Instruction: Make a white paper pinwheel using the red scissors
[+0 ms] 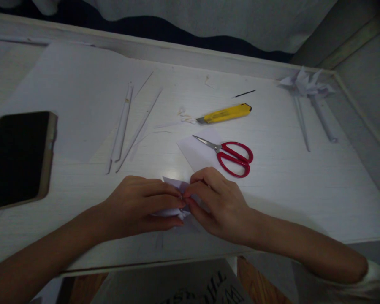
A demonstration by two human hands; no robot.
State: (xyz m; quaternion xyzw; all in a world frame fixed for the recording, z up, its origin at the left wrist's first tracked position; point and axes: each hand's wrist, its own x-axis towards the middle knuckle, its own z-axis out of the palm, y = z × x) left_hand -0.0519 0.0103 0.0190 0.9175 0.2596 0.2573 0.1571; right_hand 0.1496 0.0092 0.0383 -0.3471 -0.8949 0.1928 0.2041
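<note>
Both of my hands meet over a small folded white paper piece (176, 185) near the front edge of the white table (304, 190). My left hand (142, 207) covers its left side, fingers pinched on the folds. My right hand (217, 202) pinches the same paper from the right, fingertips touching those of the left. Most of the paper is hidden under the fingers. Red-handled scissors (232, 157) lie just beyond my right hand on a loose white sheet (198, 147).
A yellow utility knife (226, 113) lies behind the scissors. Several thin rolled paper sticks (123, 124) lie at centre left on a large white sheet (69, 97). A dark phone (17, 158) rests at the left. Folded paper pinwheels on sticks (307, 90) lie at back right.
</note>
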